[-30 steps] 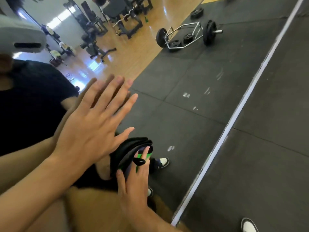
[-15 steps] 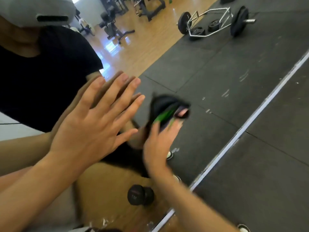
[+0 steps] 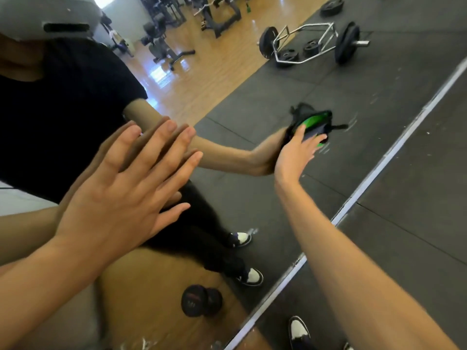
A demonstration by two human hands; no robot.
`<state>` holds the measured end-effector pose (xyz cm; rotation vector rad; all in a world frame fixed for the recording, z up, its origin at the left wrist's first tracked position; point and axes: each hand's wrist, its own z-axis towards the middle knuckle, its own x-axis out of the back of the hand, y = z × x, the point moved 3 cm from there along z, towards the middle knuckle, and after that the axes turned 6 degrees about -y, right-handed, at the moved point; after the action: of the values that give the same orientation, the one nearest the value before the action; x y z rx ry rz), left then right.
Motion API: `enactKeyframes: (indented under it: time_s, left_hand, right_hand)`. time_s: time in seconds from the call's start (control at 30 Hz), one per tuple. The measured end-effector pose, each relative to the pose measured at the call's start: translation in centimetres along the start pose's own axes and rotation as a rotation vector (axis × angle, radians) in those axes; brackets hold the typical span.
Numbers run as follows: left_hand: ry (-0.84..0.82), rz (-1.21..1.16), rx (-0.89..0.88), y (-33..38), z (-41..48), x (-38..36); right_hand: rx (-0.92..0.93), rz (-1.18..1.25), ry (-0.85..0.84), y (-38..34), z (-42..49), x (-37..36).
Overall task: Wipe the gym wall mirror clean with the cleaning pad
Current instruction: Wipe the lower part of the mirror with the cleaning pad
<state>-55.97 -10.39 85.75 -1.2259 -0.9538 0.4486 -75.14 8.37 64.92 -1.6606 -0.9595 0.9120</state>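
Right, my right hand (image 3: 294, 157) presses the cleaning pad (image 3: 312, 125) flat vs the mirror (image 3: 290, 84), fingers straight and spread over it, nothing curled round. Pad's black w/ green showing, blurred, out near the mirror's metal edge strip (image 3: 374, 173). Left hand (image 3: 121, 198) lies flat on the glass too, fingers straight, holding nothing. Reflected further out: a trap bar (image 3: 308, 44) w/ plates on dark mats, a dumbbell (image 3: 201, 300) lower down.
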Motion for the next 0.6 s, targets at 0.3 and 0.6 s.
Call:
enactKeyframes:
  time_s: [0.3,0.6]
  left_hand:
    - [-0.002,0.038,-0.032,0.0,-0.3,0.0]
    - [0.013,-0.152,0.009,0.1,0.1,-0.7]
  right_hand:
    - [0.229,-0.048,-0.351,9.2,-21.4,-3.3]
    - [0.419,-0.034,0.063,-3.8,-6.2,-2.1]
